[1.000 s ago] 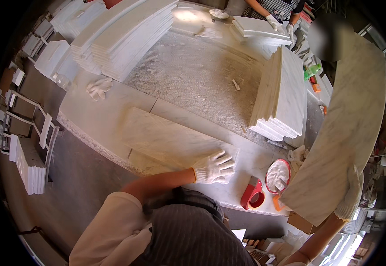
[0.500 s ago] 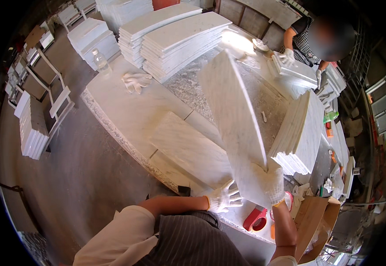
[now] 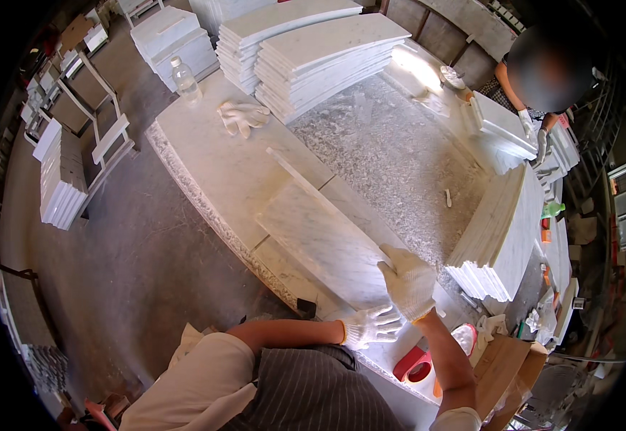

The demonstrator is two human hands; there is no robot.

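A long white-grey marble slab (image 3: 327,223) is tilted over the near side of the worktable, its far long edge raised. My right hand (image 3: 407,281), in a white knit glove, grips that raised edge near the slab's right end; its fingertips are partly hidden behind the stone. Another slab seems to lie under it, but I cannot tell the two fully apart. My left hand (image 3: 372,327), gloved as well, lies with fingers spread beside the slab's near end. Just right of it is a red tape dispenser (image 3: 413,365).
Stacked slabs stand at the back (image 3: 327,57) and on the right (image 3: 496,233). A loose pair of gloves (image 3: 242,117) and a clear bottle (image 3: 183,77) sit on the worktable (image 3: 205,151). A gloved co-worker handles slabs (image 3: 499,126) at the far right. An open cardboard box (image 3: 503,370) is near right.
The slab in my right hand has come down from nearly upright to the near side of the table. My left hand stays spread. The view has shifted slightly.
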